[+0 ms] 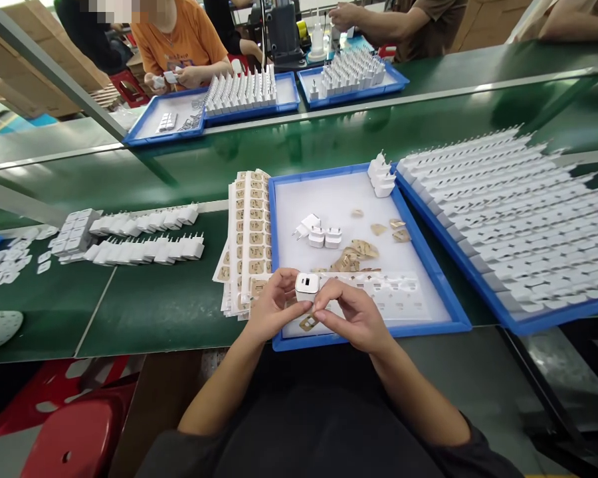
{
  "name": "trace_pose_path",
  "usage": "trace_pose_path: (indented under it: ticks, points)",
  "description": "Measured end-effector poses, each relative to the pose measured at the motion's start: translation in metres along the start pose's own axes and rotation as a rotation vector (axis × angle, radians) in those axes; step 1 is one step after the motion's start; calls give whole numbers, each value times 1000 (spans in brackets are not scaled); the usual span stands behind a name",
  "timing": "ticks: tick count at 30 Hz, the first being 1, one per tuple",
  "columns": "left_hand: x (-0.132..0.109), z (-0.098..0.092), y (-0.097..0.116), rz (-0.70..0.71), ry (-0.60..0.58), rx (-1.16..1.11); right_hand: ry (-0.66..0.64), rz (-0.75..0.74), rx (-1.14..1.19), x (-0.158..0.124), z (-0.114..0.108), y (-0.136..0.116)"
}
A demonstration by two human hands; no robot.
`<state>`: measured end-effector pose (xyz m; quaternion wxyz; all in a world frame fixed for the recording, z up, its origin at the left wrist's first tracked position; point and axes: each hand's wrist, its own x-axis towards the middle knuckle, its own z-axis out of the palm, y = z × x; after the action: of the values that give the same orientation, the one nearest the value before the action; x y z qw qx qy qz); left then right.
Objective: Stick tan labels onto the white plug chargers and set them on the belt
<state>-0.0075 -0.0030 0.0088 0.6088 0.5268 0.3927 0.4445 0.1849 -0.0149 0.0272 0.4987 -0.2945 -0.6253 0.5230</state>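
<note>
My left hand (274,305) grips a white charger plug (307,283), its port face turned up toward me. Between the thumb and forefinger of my right hand (351,312) is a small tan sticker (308,322) with cut-outs, hanging just below the charger. Both hands are over the near edge of a blue-rimmed tray (373,336). Inside it lie a few loose charger plugs (323,236), a heap of peeled tan film pieces (353,255) and a clear sticker sheet (396,295), partly hidden by my right hand.
Stacked sticker sheets (253,229) lie left of the tray. Rows of charger plugs (147,249) stand farther left. At right a second blue tray (458,255) is packed with chargers. Across the green bench, a person in orange (189,40) works behind more trays (164,137).
</note>
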Motion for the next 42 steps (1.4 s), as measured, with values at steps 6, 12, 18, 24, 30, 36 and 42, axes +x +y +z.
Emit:
trace_pose_path:
  ticks: [6, 12, 18, 24, 30, 36, 42]
  points:
    - [-13, 4, -9, 169, 167, 301, 87, 75, -26, -4, -1, 1]
    - [-18, 10, -10, 329, 230, 532, 396, 137, 33, 2, 8, 0]
    - [-17, 11, -5, 376, 221, 566, 410, 159, 73, 5, 12, -1]
    - [-18, 9, -3, 372, 213, 567, 405, 169, 86, 7, 11, -3]
    - [-17, 10, 0, 394, 213, 591, 402, 159, 77, 7, 13, -1]
    - [-15, 9, 1, 469, 206, 599, 403, 163, 107, 7, 13, -2]
    - [-15, 8, 3, 491, 201, 631, 396, 155, 111, 7, 14, -3]
